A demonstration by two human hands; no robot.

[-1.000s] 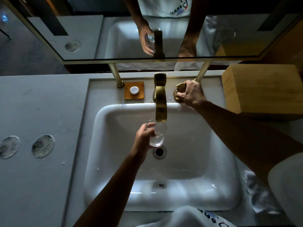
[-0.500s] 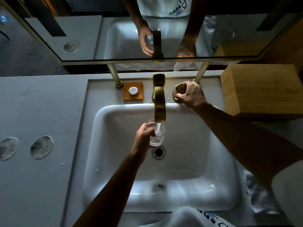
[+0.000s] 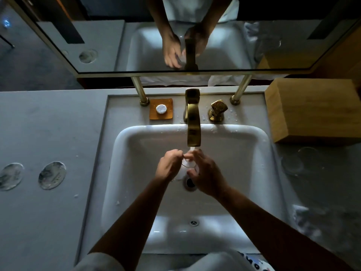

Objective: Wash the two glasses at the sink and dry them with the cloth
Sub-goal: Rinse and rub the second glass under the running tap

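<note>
Glass (image 3: pixel 186 167) held by left hand (image 3: pixel 169 166) and right hand (image 3: pixel 205 176) under running tap (image 3: pixel 193 122).

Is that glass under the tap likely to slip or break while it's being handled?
Probably slippery: water runs from the tap onto the glass, so both hands' grip is wet. Likely fragile too: it is clear, thin glass held over the hard white sink.

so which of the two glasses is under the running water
The glass held between the left hand and right hand below the tap. The other glass sits untouched on the counter beside the wooden box.
</note>
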